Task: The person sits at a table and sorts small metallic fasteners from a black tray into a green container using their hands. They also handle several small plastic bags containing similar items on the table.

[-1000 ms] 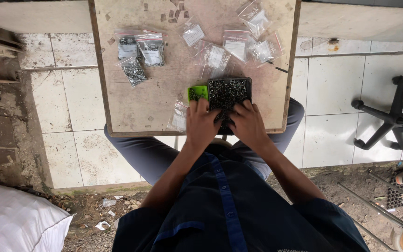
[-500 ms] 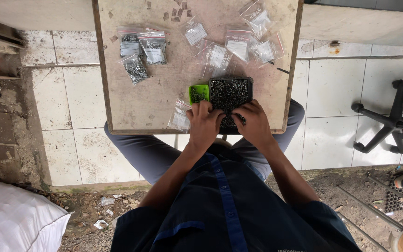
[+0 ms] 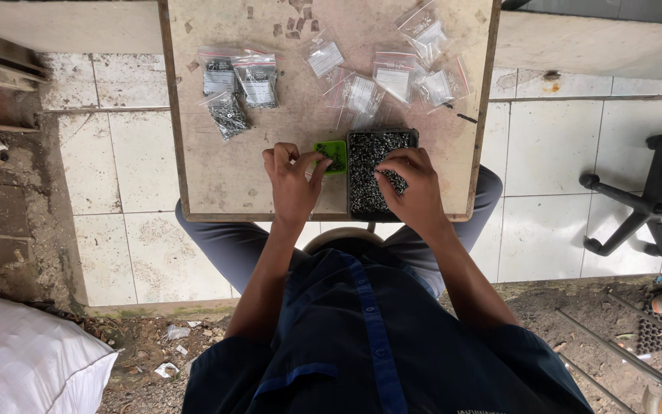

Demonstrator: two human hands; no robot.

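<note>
Two hands busy on the worn square wooden table (image 3: 216,172): looks like screw sorting. Right hand (image 3: 411,184), fingers curled, digs into the black rectangular tray of small dark screws (image 3: 367,157); left hand (image 3: 291,180) pinches at the small green tub (image 3: 332,153) beside it. Next needs a fine pinch.

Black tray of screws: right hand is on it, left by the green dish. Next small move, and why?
Probably the right hand pinches a few screws from the black tray and carries them left to the green dish. Its fingertips already rest on the pile, the dish sits against the tray, and the left hand seems to touch the dish's edge.
</note>
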